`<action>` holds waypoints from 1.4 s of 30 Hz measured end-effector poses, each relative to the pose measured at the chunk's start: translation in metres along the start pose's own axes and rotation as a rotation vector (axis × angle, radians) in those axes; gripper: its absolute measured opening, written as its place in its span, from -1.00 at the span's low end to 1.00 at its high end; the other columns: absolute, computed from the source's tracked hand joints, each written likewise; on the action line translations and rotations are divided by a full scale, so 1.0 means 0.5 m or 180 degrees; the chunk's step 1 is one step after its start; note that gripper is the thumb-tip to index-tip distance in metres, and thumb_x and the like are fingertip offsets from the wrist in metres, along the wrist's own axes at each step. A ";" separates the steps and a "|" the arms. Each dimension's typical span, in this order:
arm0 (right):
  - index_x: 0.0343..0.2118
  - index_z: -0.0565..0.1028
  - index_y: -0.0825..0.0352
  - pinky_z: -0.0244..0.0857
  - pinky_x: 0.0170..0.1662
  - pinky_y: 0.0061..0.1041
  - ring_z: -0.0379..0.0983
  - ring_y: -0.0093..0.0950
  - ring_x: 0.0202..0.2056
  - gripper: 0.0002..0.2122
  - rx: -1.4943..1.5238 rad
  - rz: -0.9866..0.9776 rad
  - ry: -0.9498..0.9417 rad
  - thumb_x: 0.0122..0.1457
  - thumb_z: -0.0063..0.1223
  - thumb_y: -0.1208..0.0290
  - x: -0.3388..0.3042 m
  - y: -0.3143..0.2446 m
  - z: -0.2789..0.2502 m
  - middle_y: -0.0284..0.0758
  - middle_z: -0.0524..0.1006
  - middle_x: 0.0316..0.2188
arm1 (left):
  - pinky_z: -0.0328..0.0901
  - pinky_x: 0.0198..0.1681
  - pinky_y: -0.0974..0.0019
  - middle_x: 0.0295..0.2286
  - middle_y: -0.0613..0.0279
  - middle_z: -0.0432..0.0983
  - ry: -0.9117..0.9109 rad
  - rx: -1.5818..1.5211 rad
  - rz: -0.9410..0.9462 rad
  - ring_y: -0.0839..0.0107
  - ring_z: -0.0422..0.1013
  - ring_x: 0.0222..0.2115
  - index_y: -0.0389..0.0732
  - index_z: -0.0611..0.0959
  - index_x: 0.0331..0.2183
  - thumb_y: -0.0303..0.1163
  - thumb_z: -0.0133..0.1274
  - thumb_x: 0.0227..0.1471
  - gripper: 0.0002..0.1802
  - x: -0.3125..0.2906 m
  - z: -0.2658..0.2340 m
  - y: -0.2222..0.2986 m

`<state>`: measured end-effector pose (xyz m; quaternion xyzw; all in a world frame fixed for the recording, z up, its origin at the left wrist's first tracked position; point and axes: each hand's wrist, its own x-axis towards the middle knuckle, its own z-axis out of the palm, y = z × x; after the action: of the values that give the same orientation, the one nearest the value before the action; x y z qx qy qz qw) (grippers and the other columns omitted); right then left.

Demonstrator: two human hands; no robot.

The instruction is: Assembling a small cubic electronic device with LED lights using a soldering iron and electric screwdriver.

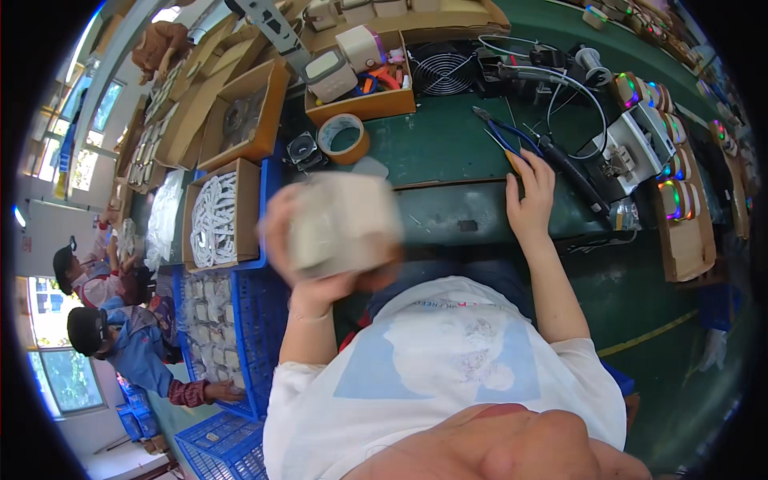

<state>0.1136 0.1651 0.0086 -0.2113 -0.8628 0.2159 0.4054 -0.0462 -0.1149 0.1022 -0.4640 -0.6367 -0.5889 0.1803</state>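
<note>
My left hand point(276, 232) is closed round a beige, box-shaped device point(342, 224), held up off the bench in front of my body. The device is smeared by motion, so its details are hard to make out. At the bench's near side, my right hand point(532, 192) has its fingers over the handles of a pair of pliers point(500, 132) with blue and orange grips. The plier jaws point away from me, and the fingers hide the handle ends. Right beside that hand lies a long black-handled tool point(572, 172).
Beyond the hands are a roll of tan tape point(344, 138), a small speaker point(304, 150), a round fan grille point(442, 73) and a white fixture point(636, 144). A carton of white cables point(214, 220) stands left, above a blue crate point(260, 336). Lit devices point(678, 200) line the right. Co-workers point(132, 340) sit left.
</note>
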 end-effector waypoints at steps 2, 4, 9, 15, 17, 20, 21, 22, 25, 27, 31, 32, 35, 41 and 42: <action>-0.13 0.53 0.33 0.23 0.11 -0.28 0.30 -0.16 0.04 -0.71 -0.0361 0.0127 0.0042 0.03 0.13 0.58 -0.007 0.011 0.012 -0.21 0.45 -0.03 | 0.41 -0.13 -0.06 -0.01 -0.08 0.24 0.1338 -0.4135 -0.1444 0.04 0.39 -0.09 -0.11 0.32 0.07 -0.21 0.08 0.08 -0.45 0.019 -0.061 0.074; -0.16 0.55 0.32 0.21 0.13 -0.29 0.29 -0.18 0.08 -0.72 -0.0301 -0.0050 -0.0065 0.01 0.13 0.61 -0.007 0.013 0.010 -0.24 0.45 0.00 | 0.45 -0.29 -0.02 -0.09 -0.06 0.23 -0.0078 -0.7726 0.0151 0.05 0.42 -0.15 -0.11 0.33 0.06 -0.34 -0.08 0.16 -0.57 0.048 -0.054 0.073; -0.25 0.58 0.32 0.26 0.08 -0.28 0.33 -0.18 0.03 -0.77 -0.0142 -0.0045 -0.0012 -0.04 0.14 0.64 -0.015 0.023 0.021 -0.25 0.48 -0.04 | 0.38 -0.24 0.10 -0.11 0.00 0.17 -0.0332 -0.3110 -0.1236 0.13 0.34 -0.22 -0.09 0.31 0.09 -0.05 0.09 0.06 -0.37 -0.030 0.007 0.084; -0.24 0.56 0.35 0.40 -0.19 -0.39 0.48 -0.26 -0.24 -0.76 0.0000 -0.0139 -0.0274 -0.02 0.11 0.66 -0.036 -0.014 0.010 -0.22 0.50 -0.20 | 0.27 0.08 0.02 0.00 -0.03 0.25 -0.0313 -0.4337 -0.1968 0.10 0.31 0.01 -0.22 0.29 0.13 -0.01 0.21 -0.10 -0.15 -0.032 0.056 0.024; -0.22 0.54 0.36 0.39 -0.20 -0.39 0.48 -0.25 -0.26 -0.76 0.0117 -0.0116 -0.0237 0.00 0.09 0.67 -0.041 -0.005 0.013 -0.20 0.50 -0.21 | 0.22 0.13 0.18 0.00 0.09 0.32 -0.0782 -0.1680 -0.1740 0.23 0.29 0.06 -0.26 0.27 0.12 0.12 0.35 -0.33 0.08 -0.045 0.093 -0.004; -0.20 0.53 0.38 0.39 -0.21 -0.43 0.50 -0.22 -0.29 -0.77 0.0488 0.0201 -0.0129 0.03 0.04 0.67 -0.041 0.007 0.010 -0.18 0.50 -0.25 | 0.17 0.14 0.21 -0.01 0.11 0.32 -0.0408 -0.3104 -0.3342 0.29 0.28 0.05 -0.22 0.24 0.15 0.08 0.33 -0.28 0.06 -0.073 0.167 -0.004; -0.21 0.52 0.39 0.38 -0.21 -0.45 0.50 -0.22 -0.30 -0.78 0.0721 0.0459 -0.0044 0.06 0.03 0.67 -0.038 0.008 0.006 -0.17 0.50 -0.26 | 0.18 0.13 0.20 0.00 0.08 0.30 -0.0796 -0.2322 -0.2682 0.26 0.28 0.04 -0.22 0.24 0.14 0.00 0.35 -0.29 0.04 -0.085 0.181 -0.028; -0.21 0.52 0.39 0.38 -0.21 -0.45 0.50 -0.22 -0.30 -0.78 0.0731 0.0499 -0.0074 0.06 0.03 0.67 -0.034 0.006 0.006 -0.17 0.50 -0.26 | 0.20 0.13 0.19 0.01 0.05 0.29 -0.1164 -0.1544 -0.2005 0.23 0.29 0.04 -0.23 0.24 0.14 -0.08 0.36 -0.30 0.02 -0.090 0.194 -0.052; -0.24 0.52 0.39 0.37 -0.20 -0.46 0.51 -0.24 -0.30 -0.83 0.0696 0.0573 0.0033 0.08 0.06 0.65 -0.030 0.011 0.009 -0.18 0.51 -0.32 | 0.28 0.05 0.15 0.05 -0.07 0.21 -0.1517 -0.0158 -0.0726 0.05 0.31 0.01 -0.22 0.29 0.10 -0.29 0.41 -0.41 0.00 -0.085 0.236 -0.072; -0.25 0.52 0.39 0.37 -0.21 -0.46 0.51 -0.25 -0.30 -0.84 0.0672 0.0593 -0.0008 0.06 0.08 0.64 -0.034 0.013 0.011 -0.19 0.51 -0.33 | 0.27 0.07 0.12 0.06 -0.08 0.22 -0.1622 0.0055 -0.0795 0.02 0.30 0.03 -0.23 0.28 0.11 -0.27 0.42 -0.41 0.02 -0.083 0.254 -0.057; -0.30 0.52 0.39 0.37 -0.24 -0.45 0.51 -0.26 -0.32 -0.86 0.0635 0.0615 -0.0054 0.04 0.13 0.64 -0.031 0.015 0.013 -0.21 0.52 -0.35 | 0.35 0.00 0.08 0.06 -0.14 0.24 -0.1782 0.0397 -0.0718 -0.08 0.32 0.03 -0.25 0.25 0.15 -0.27 0.43 -0.43 0.08 -0.088 0.274 -0.066; -0.31 0.52 0.39 0.37 -0.25 -0.45 0.51 -0.25 -0.33 -0.86 0.0623 0.0651 -0.0097 0.04 0.14 0.63 -0.032 0.014 0.013 -0.22 0.52 -0.36 | 0.36 -0.02 0.10 0.05 -0.14 0.26 -0.1751 0.0417 -0.0691 -0.07 0.33 0.01 -0.25 0.24 0.16 -0.27 0.43 -0.44 0.10 -0.091 0.276 -0.068; -0.32 0.52 0.40 0.36 -0.27 -0.43 0.49 -0.24 -0.35 -0.87 0.0461 0.0558 -0.0176 0.03 0.14 0.62 -0.031 0.016 0.019 -0.22 0.52 -0.39 | 0.37 -0.04 0.10 0.02 -0.14 0.28 -0.1760 0.0372 -0.0710 -0.06 0.35 0.00 -0.27 0.25 0.17 -0.27 0.43 -0.46 0.12 -0.091 0.276 -0.077; -0.34 0.52 0.40 0.34 -0.30 -0.38 0.47 -0.22 -0.38 -0.88 0.0293 0.0381 -0.0275 0.02 0.13 0.61 -0.031 0.015 0.019 -0.21 0.52 -0.42 | 0.37 -0.05 0.11 0.01 -0.16 0.29 -0.1750 0.0460 -0.0607 -0.06 0.35 -0.01 -0.35 0.28 0.14 -0.26 0.44 -0.49 0.12 -0.098 0.277 -0.079; -0.34 0.52 0.40 0.34 -0.30 -0.38 0.47 -0.22 -0.38 -0.88 0.0292 0.0389 -0.0278 0.02 0.13 0.61 -0.030 0.015 0.019 -0.21 0.52 -0.42 | 0.37 -0.05 0.11 0.01 -0.16 0.29 -0.1757 0.0458 -0.0612 -0.06 0.35 -0.01 -0.35 0.28 0.14 -0.26 0.44 -0.49 0.12 -0.099 0.279 -0.079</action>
<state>0.1164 0.1612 -0.0100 -0.2352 -0.8544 0.2886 0.3626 -0.0087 -0.0010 0.0070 -0.5302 -0.7428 -0.4082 -0.0238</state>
